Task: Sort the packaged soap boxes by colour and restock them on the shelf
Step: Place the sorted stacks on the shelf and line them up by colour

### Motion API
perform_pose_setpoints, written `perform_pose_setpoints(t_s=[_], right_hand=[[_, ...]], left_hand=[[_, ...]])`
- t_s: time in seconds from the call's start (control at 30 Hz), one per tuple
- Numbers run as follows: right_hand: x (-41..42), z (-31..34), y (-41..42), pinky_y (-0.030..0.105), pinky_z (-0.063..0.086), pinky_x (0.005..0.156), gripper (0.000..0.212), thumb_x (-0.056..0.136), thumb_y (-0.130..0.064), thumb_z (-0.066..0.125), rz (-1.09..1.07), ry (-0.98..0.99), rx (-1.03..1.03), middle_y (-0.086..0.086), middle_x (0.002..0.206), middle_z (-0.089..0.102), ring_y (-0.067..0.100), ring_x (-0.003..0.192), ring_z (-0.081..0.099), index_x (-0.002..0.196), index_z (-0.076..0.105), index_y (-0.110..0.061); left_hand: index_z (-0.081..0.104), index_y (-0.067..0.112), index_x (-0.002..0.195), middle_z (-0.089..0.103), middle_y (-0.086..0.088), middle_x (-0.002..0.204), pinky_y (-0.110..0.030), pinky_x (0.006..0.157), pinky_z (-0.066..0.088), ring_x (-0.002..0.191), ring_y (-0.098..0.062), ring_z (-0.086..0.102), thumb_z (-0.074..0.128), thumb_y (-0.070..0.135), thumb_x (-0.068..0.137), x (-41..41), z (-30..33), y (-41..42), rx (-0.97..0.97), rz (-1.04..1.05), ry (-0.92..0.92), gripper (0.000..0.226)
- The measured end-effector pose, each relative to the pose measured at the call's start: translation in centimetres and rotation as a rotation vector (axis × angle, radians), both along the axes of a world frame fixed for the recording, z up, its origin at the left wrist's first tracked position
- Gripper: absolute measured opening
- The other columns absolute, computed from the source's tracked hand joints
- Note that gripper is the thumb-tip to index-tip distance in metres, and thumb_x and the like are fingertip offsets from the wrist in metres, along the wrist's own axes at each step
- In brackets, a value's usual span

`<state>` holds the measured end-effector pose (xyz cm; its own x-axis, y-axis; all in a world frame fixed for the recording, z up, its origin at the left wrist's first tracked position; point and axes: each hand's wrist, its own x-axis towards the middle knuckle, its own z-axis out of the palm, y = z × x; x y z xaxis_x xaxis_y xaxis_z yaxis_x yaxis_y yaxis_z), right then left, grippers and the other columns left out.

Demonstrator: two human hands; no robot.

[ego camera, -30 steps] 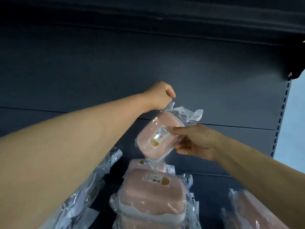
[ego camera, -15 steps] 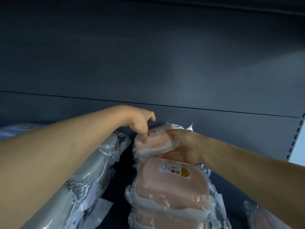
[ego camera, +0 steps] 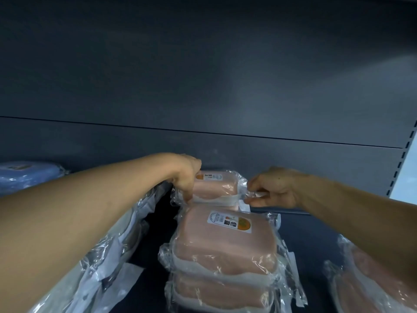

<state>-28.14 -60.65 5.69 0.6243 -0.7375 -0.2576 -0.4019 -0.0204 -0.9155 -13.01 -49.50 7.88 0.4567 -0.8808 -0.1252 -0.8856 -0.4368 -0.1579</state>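
A pink soap box (ego camera: 215,186) in clear plastic wrap lies at the back of the dark shelf (ego camera: 302,236), behind a stack of pink soap boxes (ego camera: 225,245). My left hand (ego camera: 186,177) grips its left end, fingers curled down over the wrapper. My right hand (ego camera: 274,188) pinches the crinkled plastic flap at its right end. The box sits flat with its label facing up.
A blue wrapped soap box (ego camera: 24,175) lies at the far left. Clear-wrapped packages (ego camera: 108,256) run under my left forearm. More pink boxes (ego camera: 370,281) lie at the lower right. The shelf's slotted upright (ego camera: 404,159) stands at the right.
The pink box came down from mid-air onto the shelf behind the stack. My hands moved from its top and side to its two ends.
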Motion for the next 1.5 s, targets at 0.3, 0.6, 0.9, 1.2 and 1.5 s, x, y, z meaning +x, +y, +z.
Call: perform_pose_setpoints(t_s=[0.3,0.6,0.9,1.2,1.5], right_hand=[[-0.6,-0.7,0.1,0.03,0.059,0.055,0.016,0.08,0.018,0.06,0.029,0.078,-0.068,0.015,0.092,0.05,0.019,0.071,0.057,0.078,0.053,0.004],[0.0,-0.8,0.2,0.024,0.056,0.066,0.015,0.085,0.008,0.055,0.076,0.271,-0.34,0.008,0.082,0.047,0.015,0.067,0.05,0.076,0.051,-0.004],[-0.9,-0.2,1.5,0.026,0.046,0.08,0.042,0.088,-0.012,0.059,0.402,0.58,-0.97,0.001,0.121,0.051,0.017,0.102,0.051,0.129,0.048,-0.014],[-4.2,3.2,3.7,0.025,0.041,0.087,0.033,0.091,-0.014,0.056,0.27,0.292,-0.827,-0.001,0.116,0.054,0.018,0.108,0.053,0.124,0.054,-0.02],[-10.8,4.5,7.1,0.035,0.039,0.103,0.033,0.092,-0.019,0.053,0.225,0.407,-0.919,-0.005,0.129,0.053,0.018,0.116,0.052,0.123,0.052,-0.031]], left_hand=[[0.036,0.016,0.131,0.05,-0.003,0.109,-0.03,0.076,0.051,0.101,-0.026,0.061,0.079,0.022,0.074,-0.2,-0.7,-0.7,-0.01,0.048,0.063,0.072],[0.033,0.015,0.131,0.056,-0.008,0.097,-0.034,0.063,0.053,0.075,-0.027,0.065,0.077,0.034,0.076,-0.6,-0.9,-0.4,-0.006,0.079,0.042,0.073],[0.023,0.009,0.141,0.043,-0.015,0.131,-0.027,0.068,0.046,0.096,-0.026,0.057,0.065,0.041,0.087,-1.8,-1.8,-0.9,-0.034,0.048,-0.115,0.075],[0.018,0.006,0.145,0.037,-0.013,0.141,-0.034,0.092,0.043,0.123,-0.031,0.046,0.063,0.054,0.084,-3.6,-0.4,0.6,-0.011,0.045,-0.132,0.09],[0.036,0.023,0.138,0.045,0.003,0.138,-0.03,0.099,0.039,0.122,-0.017,0.045,0.063,0.06,0.078,-7.9,2.0,8.0,-0.319,-0.314,0.144,0.075]])
